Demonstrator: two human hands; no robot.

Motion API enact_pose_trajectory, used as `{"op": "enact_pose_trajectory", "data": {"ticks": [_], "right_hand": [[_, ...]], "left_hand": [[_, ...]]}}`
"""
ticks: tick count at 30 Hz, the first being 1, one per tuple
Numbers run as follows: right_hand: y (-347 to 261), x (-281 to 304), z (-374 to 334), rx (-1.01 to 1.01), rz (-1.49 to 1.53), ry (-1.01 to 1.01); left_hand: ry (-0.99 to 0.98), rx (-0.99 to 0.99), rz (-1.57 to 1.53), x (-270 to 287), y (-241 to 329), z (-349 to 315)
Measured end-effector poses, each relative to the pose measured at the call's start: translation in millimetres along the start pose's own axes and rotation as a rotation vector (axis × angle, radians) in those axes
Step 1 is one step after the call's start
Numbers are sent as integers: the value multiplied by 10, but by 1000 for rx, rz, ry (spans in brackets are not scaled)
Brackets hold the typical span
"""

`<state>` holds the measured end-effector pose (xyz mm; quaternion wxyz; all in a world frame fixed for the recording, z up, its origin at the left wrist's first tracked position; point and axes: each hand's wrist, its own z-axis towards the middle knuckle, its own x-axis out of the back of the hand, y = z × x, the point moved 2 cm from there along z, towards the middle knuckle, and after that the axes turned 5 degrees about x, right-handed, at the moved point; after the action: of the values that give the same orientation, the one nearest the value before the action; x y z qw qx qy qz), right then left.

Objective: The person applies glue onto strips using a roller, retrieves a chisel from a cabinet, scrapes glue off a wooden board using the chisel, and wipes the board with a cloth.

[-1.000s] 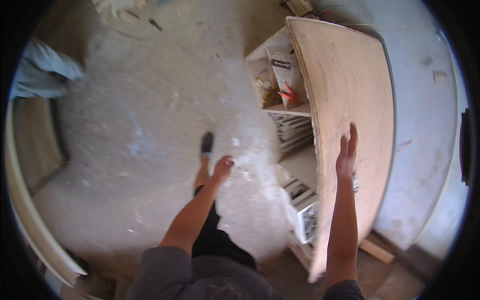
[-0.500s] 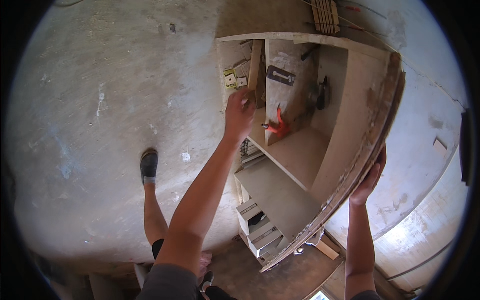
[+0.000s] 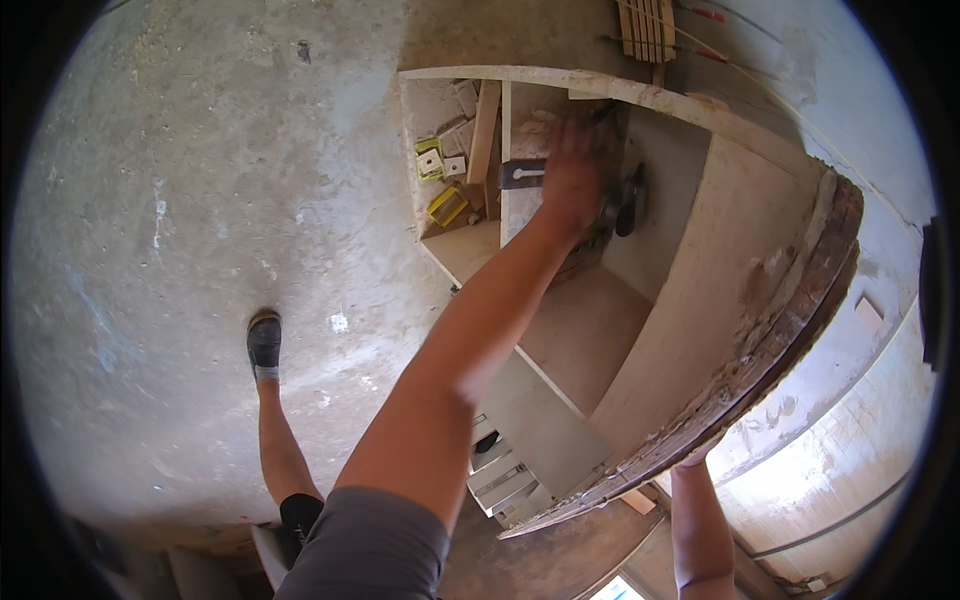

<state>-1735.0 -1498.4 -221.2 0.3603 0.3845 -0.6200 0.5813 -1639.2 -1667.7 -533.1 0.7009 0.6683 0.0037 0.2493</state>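
Note:
My left hand (image 3: pixel 572 185) reaches into an open compartment of the wooden cabinet (image 3: pixel 650 335), smeared by motion, its fingers unclear. Beside it lies a flat dark trowel (image 3: pixel 520 174) with a pale handle. Just right of the hand is a dark tool (image 3: pixel 628 203) against the compartment wall. My left forearm covers part of the compartment floor. At the cabinet's rough, worn outer edge (image 3: pixel 745 400), my right hand (image 3: pixel 697 455) is mostly hidden behind the board; only its heel and wrist show.
A narrow side compartment holds a wooden strip (image 3: pixel 484 130), a yellow case (image 3: pixel 447 205) and small white square pieces (image 3: pixel 429 160). Drawers (image 3: pixel 500 480) sit lower on the cabinet. A slatted wooden piece (image 3: pixel 646 28) stands beyond it. A leg with a dark shoe (image 3: pixel 264 340) is at left.
My left hand has moved right, from the narrow compartment into the larger one. The red-orange tool there is now out of sight. My right hand has slid lower along the edge, its fingers now hidden.

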Motion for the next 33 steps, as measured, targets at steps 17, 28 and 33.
{"op": "enact_pose_trajectory", "data": {"ticks": [17,28,33], "right_hand": [[-429,-256,427,43,93,116],[-459,-162,401,89,3,125],[-504,-196,411,88,-16,127]], "left_hand": [[-213,965,-925,706,-1064,-350],[-145,942,-1622,2017,-282,-112],[-141,794,-1616,2813,363,-29]]}}
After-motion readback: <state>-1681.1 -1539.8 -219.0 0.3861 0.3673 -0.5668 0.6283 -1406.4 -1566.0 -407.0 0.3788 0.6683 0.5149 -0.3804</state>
